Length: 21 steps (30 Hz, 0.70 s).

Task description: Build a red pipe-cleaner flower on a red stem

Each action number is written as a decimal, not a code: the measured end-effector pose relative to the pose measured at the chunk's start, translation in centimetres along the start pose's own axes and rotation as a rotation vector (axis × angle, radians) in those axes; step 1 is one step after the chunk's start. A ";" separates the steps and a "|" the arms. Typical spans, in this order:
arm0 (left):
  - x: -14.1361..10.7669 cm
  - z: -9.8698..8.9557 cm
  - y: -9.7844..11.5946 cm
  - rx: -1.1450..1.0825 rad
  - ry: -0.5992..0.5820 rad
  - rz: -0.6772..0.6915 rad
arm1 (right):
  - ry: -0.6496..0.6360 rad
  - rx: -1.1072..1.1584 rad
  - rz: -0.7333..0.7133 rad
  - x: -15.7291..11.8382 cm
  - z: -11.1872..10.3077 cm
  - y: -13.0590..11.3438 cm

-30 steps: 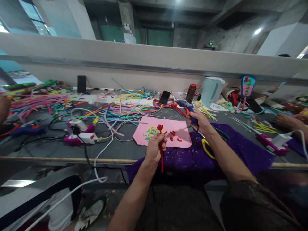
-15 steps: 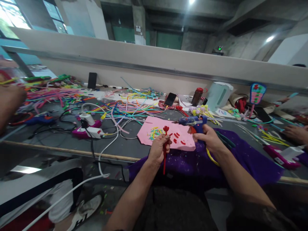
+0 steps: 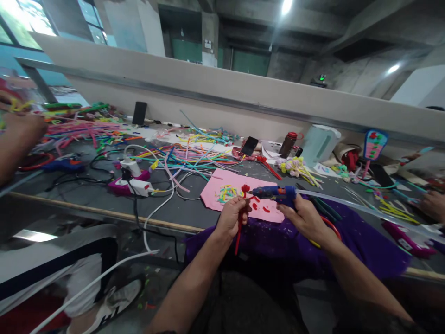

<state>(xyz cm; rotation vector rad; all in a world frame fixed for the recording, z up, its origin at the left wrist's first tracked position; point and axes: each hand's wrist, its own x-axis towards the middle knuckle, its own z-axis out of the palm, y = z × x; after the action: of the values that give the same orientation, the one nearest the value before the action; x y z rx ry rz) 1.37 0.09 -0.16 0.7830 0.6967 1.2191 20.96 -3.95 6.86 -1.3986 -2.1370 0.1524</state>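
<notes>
head view: the left hand [image 3: 231, 218] is closed on a red stem [image 3: 238, 239] whose flower head [image 3: 245, 188] is already shaped. the right hand [image 3: 306, 217] grips a blue glue gun [image 3: 276, 192], nozzle close to the flower head; contact can't be told. loose red pieces [image 3: 266, 209] remain unattached on the pink sheet [image 3: 211, 189] on the worktop [image 3: 187, 212].

From my remote seat I see the sheet [image 3: 211, 189] on the bench [image 3: 170, 208], clippings [image 3: 226, 195] on its left part. The kettle [image 3: 320, 144] stands behind it to the right, right of the bottle [image 3: 288, 145]. The cloth [image 3: 278, 246] lies before it.
</notes>
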 end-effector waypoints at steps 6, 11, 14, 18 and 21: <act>0.0 0.0 -0.1 0.013 -0.006 -0.008 | -0.024 -0.022 0.006 0.2 -0.9 -0.5; 0.0 0.0 0.0 0.022 -0.008 -0.013 | -0.001 -0.105 0.002 0.5 -1.1 -0.7; 0.0 0.1 0.0 0.025 -0.016 -0.004 | 0.014 -0.154 0.014 0.6 -0.8 -0.6; -0.1 0.1 0.0 0.028 -0.023 0.000 | 0.006 -0.164 0.014 0.8 -0.6 -0.5; 0.0 0.1 -0.1 0.022 -0.024 -0.005 | -0.007 -0.161 0.024 0.9 -0.5 -0.4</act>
<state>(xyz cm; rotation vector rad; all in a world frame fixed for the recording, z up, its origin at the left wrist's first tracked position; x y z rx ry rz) 1.45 0.04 -0.17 0.8126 0.6928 1.1978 20.63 -3.49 7.83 -1.5160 -2.1797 -0.0066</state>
